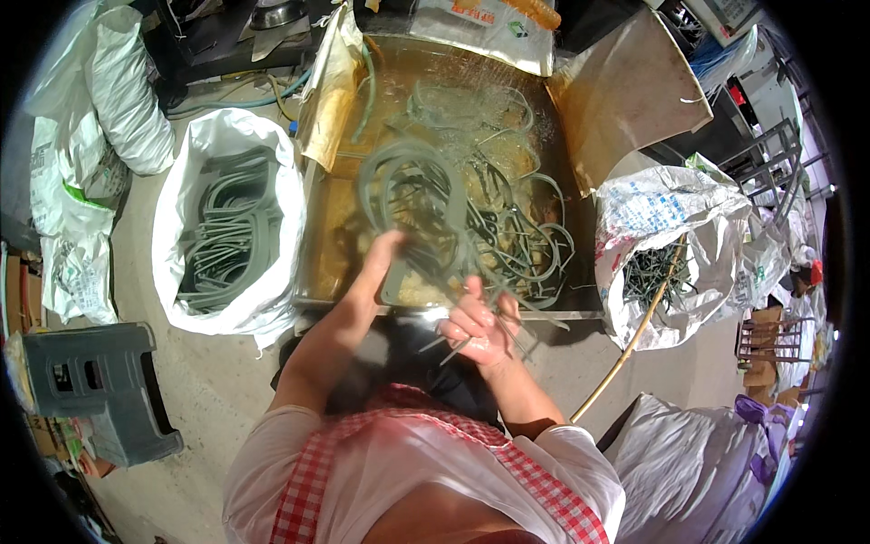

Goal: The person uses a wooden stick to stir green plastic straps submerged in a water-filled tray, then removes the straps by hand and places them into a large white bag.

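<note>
Over the near edge of a metal trough of water, my left hand is closed on a bunch of curved grey-green plastic pieces, blurred by motion. To its right, my right hand is closed with several thin grey-green strips sticking out between its fingers. More looped pieces of the same colour lie tangled in the trough, some under the rippling water. Whether the strips are still joined to the curved pieces cannot be made out.
Left of the trough stands an open white sack with stacked curved pieces. On the right, another sack holds thin scraps, and a long stick leans in it. A grey plastic stool is at far left. Cardboard lines the trough's right side.
</note>
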`<state>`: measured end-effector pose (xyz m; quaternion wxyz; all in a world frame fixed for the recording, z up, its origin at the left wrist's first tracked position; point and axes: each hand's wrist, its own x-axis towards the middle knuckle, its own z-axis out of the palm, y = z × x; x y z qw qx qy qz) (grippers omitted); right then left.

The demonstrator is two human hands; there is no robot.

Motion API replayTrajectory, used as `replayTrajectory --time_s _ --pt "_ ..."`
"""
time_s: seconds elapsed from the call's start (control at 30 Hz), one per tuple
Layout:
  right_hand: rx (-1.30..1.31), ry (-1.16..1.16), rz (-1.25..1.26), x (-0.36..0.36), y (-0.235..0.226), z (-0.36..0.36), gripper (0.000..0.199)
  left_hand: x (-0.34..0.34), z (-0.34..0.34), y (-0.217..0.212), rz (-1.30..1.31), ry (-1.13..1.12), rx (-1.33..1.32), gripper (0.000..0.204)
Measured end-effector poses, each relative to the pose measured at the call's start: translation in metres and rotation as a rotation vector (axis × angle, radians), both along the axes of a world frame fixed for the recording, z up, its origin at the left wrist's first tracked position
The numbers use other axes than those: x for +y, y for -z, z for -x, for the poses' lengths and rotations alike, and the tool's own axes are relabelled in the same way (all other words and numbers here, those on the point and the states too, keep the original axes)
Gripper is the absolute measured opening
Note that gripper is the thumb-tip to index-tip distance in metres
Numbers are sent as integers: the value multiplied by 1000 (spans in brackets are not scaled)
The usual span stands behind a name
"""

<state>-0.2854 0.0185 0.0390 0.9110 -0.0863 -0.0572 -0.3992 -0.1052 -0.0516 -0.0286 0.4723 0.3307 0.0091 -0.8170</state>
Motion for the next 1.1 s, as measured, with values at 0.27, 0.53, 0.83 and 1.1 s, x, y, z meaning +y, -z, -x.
replayTrajectory --time_s 0.27,0.53,0.83,1.1 --pt "1933 -318 1060 -39 -47 92 38 -24 -13 16 75 -403 -671 43" --pt "2598 1378 1590 -169 -35 135 26 2 38 24 46 -380 -679 41" --pt "1762 2417 1335 -197 -95 33 31 13 28 15 -227 148 -267 18" --pt "1444 1987 2088 -132 -142 -5 21 -2 6 64 -231 92 -376 21"
